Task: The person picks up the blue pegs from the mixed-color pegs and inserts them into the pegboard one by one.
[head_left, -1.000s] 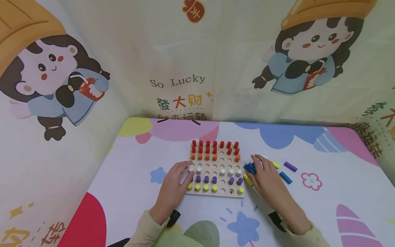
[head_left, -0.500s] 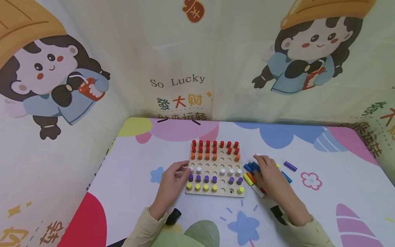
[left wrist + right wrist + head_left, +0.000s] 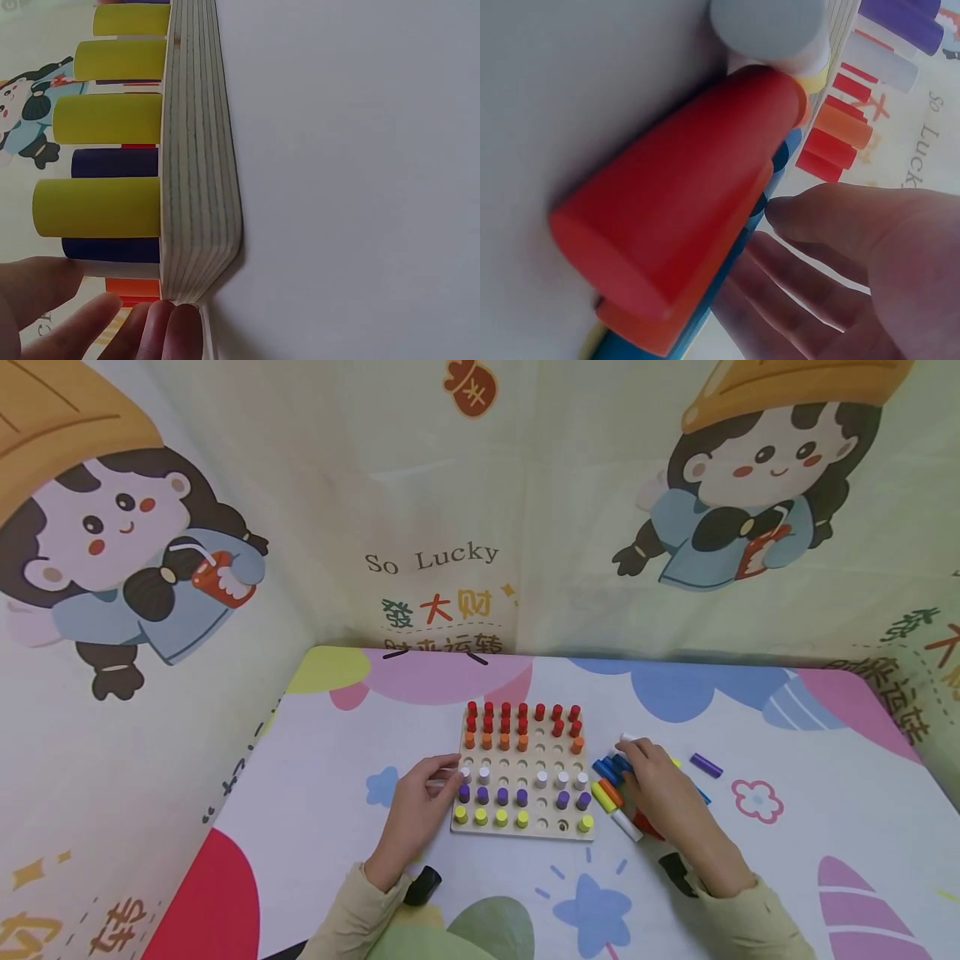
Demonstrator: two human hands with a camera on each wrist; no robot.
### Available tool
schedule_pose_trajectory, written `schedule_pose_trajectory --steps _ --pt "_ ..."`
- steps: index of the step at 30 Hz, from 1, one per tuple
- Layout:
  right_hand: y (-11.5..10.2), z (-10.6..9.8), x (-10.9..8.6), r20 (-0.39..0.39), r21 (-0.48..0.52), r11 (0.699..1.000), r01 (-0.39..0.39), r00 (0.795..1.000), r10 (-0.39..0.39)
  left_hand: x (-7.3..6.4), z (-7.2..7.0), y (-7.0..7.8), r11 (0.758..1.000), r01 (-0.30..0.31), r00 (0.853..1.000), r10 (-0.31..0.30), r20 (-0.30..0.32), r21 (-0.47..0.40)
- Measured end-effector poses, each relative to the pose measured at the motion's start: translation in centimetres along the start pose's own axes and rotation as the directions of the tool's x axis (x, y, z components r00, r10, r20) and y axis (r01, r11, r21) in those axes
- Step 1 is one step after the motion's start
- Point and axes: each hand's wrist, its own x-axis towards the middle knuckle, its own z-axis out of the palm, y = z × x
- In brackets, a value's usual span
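Observation:
A wooden pegboard (image 3: pixel 551 835) lies mid-table with rows of red, orange, white, purple and yellow pegs. My left hand (image 3: pixel 420 797) grips its left edge; in the left wrist view the thumb (image 3: pixel 41 285) lies by a white peg, and the other fingers (image 3: pixel 180 330) meet the board's side. My right hand (image 3: pixel 663 785) reaches over loose pegs right of the board, fingers spread. Its thumb tip (image 3: pixel 784 214) is right at the blue pegs (image 3: pixel 757 210), while its other fingertips are hidden behind them. Closest to the right wrist camera is a red peg (image 3: pixel 682 180).
Around the right hand lie a yellow peg (image 3: pixel 602 795), an orange peg (image 3: pixel 611 792), white pegs, one being the near white peg (image 3: pixel 627 825), and a purple peg (image 3: pixel 707 765) farther right. A patterned cloth wall (image 3: pixel 570 527) stands behind the table.
My right hand has drawn slightly right, baring orange, white and red pegs beneath it. My left hand has shifted slightly at the board's edge, uncovering the leftmost purple peg.

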Motion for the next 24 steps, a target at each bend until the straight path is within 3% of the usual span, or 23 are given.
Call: schedule_pose_trajectory --steps 14,24 --pt "0.73 0.1 0.48 0.026 0.012 1.0 -0.011 1.0 0.011 0.2 0.17 -0.6 0.997 0.075 0.997 -0.075 0.003 -0.01" --pt "1.01 0.05 0.77 0.051 0.016 1.0 -0.007 0.999 0.006 0.49 -0.07 -0.93 0.997 0.073 0.997 -0.073 0.027 -0.011"
